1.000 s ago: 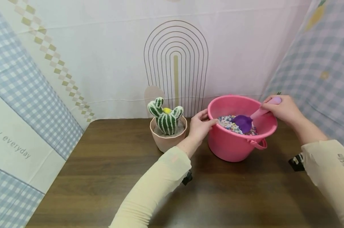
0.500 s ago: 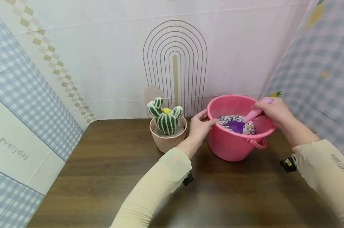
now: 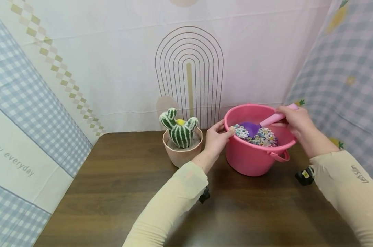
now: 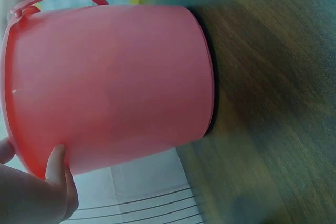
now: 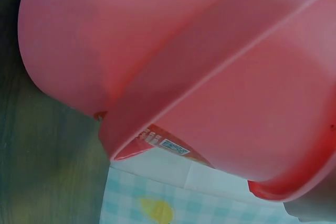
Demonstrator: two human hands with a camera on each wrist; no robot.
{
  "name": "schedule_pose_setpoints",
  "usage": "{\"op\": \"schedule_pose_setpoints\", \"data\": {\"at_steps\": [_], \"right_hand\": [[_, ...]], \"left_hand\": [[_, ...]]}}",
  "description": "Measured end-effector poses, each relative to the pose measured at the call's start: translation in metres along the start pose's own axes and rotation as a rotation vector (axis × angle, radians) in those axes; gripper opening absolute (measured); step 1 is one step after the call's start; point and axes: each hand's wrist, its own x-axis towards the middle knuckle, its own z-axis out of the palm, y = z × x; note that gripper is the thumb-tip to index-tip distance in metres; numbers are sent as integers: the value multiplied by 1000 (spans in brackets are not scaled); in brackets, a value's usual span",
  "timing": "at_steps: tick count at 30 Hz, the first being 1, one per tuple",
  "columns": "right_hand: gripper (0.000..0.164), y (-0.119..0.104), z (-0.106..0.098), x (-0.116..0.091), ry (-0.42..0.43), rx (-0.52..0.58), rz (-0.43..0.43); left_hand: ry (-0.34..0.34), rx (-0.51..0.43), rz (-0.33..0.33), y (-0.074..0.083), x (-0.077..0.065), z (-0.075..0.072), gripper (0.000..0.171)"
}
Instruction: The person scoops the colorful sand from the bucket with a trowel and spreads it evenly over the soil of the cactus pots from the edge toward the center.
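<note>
A pink bucket (image 3: 248,161) stands upright on the table at the right, partly filled with small multicoloured beads (image 3: 265,137). My left hand (image 3: 215,139) grips its left rim, thumb over the edge; the left wrist view has these fingers (image 4: 56,169) against the outer wall. In my right hand (image 3: 299,121) is the pink handle of a toy shovel (image 3: 271,119), held over the bucket's right rim. Its purple blade dips among the beads, with some heaped at its left. The right wrist view is filled by the bucket's wall (image 5: 226,114); the shovel is hidden there.
Left of the bucket, close to my left forearm, stands a knitted cactus (image 3: 181,135) in a pale pink pot (image 3: 180,156). Patterned cloth (image 3: 127,68) hangs behind the brown wooden table (image 3: 118,192) and at both sides. The bucket's handle (image 3: 280,156) hangs down at its front right.
My right hand has moved left, and the shovel's blade has slid leftward through the beads, its handle now lying flatter. My left hand stays on the rim.
</note>
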Motion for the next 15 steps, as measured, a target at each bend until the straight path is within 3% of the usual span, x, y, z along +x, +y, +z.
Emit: {"op": "schedule_pose_setpoints", "data": {"at_steps": [5,11,15], "right_hand": [[28,-3,-6,1,1,181,35],[14,-5,-16,3,-37,393,101],[16,-7,-23,5,-43,483,122]], "left_hand": [[0,7,0,0,-1,2,59],[1,9,-4,-1,-2,3,59],[3,9,-3,0,-1,3,59]]}}
